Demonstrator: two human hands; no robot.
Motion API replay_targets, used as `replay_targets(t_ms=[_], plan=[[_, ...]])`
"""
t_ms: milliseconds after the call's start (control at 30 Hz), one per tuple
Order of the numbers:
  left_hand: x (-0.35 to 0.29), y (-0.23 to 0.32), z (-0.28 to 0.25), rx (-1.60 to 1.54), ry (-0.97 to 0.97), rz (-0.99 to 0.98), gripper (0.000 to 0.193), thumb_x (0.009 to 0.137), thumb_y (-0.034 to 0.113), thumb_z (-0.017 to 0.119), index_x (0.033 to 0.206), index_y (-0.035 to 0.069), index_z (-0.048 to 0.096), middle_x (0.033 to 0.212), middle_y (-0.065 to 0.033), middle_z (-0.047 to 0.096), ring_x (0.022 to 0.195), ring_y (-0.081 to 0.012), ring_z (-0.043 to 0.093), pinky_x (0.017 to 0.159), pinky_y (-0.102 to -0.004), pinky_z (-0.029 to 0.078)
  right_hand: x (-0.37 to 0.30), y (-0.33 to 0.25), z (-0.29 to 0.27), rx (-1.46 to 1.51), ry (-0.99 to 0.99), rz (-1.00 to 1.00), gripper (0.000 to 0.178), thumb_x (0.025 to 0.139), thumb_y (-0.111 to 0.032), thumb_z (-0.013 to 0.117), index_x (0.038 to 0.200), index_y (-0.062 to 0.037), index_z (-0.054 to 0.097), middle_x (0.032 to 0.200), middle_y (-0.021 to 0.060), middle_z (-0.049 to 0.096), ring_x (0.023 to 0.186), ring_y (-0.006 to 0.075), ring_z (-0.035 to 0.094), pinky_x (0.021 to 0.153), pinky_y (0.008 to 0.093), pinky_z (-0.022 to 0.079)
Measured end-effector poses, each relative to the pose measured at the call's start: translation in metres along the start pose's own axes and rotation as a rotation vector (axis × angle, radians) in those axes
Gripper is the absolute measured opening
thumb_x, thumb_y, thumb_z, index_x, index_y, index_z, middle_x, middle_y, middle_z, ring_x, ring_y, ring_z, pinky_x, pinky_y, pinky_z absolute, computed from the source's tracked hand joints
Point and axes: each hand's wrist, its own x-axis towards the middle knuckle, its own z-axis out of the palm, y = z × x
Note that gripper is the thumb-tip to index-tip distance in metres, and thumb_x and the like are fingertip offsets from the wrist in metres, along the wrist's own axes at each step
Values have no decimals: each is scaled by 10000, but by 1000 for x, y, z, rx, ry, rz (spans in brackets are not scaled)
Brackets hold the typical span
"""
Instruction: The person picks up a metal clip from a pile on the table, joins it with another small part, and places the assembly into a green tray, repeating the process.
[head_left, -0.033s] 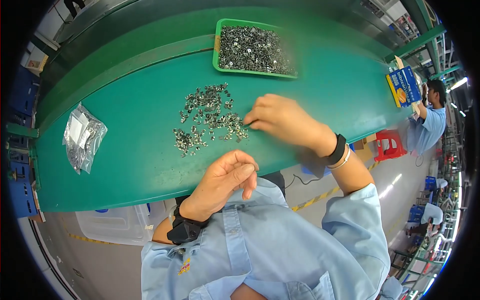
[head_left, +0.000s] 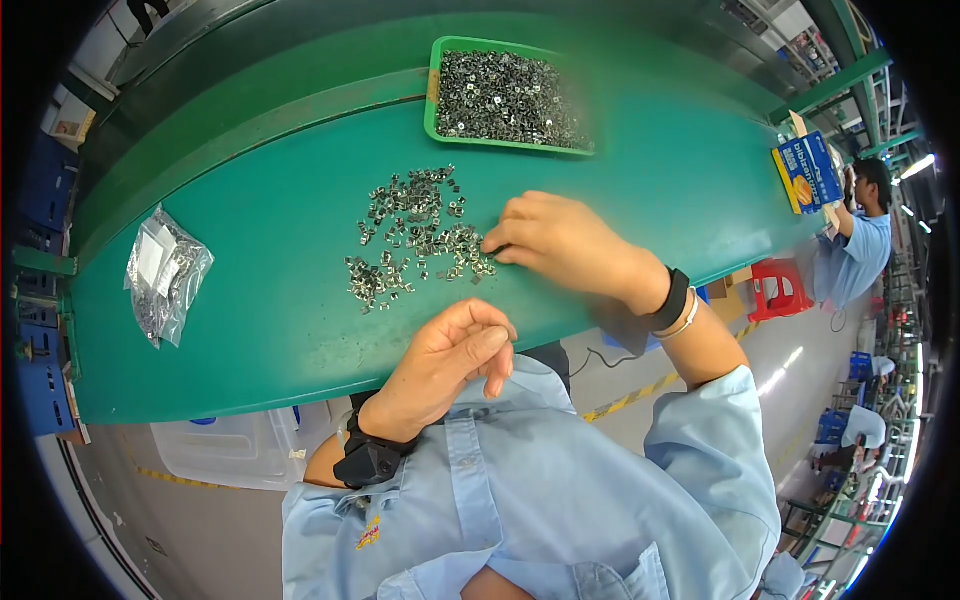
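Note:
Small, shiny metal parts (head_left: 410,205) lie in a loose heap on the green work table (head_left: 290,290), spread into a few clumps. At the heap's right edge, my right hand (head_left: 565,240) is closed in a pinch, its fingertips touching the nearest parts. A small dark bit shows at those fingertips, too small to name. My left hand (head_left: 450,355) is held over the table's near edge, close to my shirt. Its fingers are curled and the thumb lies against the index finger; whatever may be inside is hidden.
Behind the heap stands a green tray (head_left: 432,115) full of similar metal parts. A clear plastic bag (head_left: 170,275) with parts and a white paper lies at left. A blue and yellow box (head_left: 808,172) is at the far right, near a co-worker (head_left: 860,250) and a red stool (head_left: 780,288).
My right hand has shifted very slightly left at the edge of the heap. My left hand has not visibly moved.

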Motion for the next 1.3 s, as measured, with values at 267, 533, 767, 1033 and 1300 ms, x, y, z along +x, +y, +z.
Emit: replay_targets(t_ms=[267, 533, 767, 1033, 1300], plan=[[2, -3, 3, 1, 47, 38, 148, 956, 184, 477, 983, 42, 508, 754, -63, 575, 594, -129, 532, 542, -253, 438, -9, -8, 3, -1, 35, 94, 125, 786, -110, 636, 905, -79, 612, 838, 53, 573, 818, 230, 562, 717, 337, 469], [12, -1, 19, 32, 191, 99, 191, 963, 197, 456, 1037, 25, 493, 798, -76, 578, 602, -133, 548, 523, -258, 440, -37, -49, 6, 587, 379, 321, 166, 750, -15, 672, 883, -66, 586, 892, 70, 599, 807, 209, 586, 700, 319, 475], [17, -7, 25, 135, 229, 147, 231, 964, 215, 459, 1065, 10, 494, 825, -62, 568, 647, -131, 556, 537, -249, 437, -41, -59, 23, 245, 538, 134, 225, 715, -6, 704, 888, -71, 576, 888, 75, 593, 815, 238, 581, 701, 332, 473], [16, -8, 20, 142, 195, 130, 231, 965, 214, 460, 1039, 4, 521, 829, -65, 573, 634, -136, 557, 529, -253, 440, -51, -59, 25, 254, 550, 131, 239, 705, -15, 715, 891, -80, 580, 882, 68, 587, 807, 235, 577, 679, 319, 470], [13, -9, 19, 11, 170, 133, 252, 959, 206, 475, 1067, -16, 520, 919, -80, 602, 642, -129, 549, 564, -256, 449, -51, -63, 26, 238, 602, 130, 227, 696, -11, 718, 875, -77, 596, 869, 63, 587, 797, 225, 576, 662, 315, 468]])
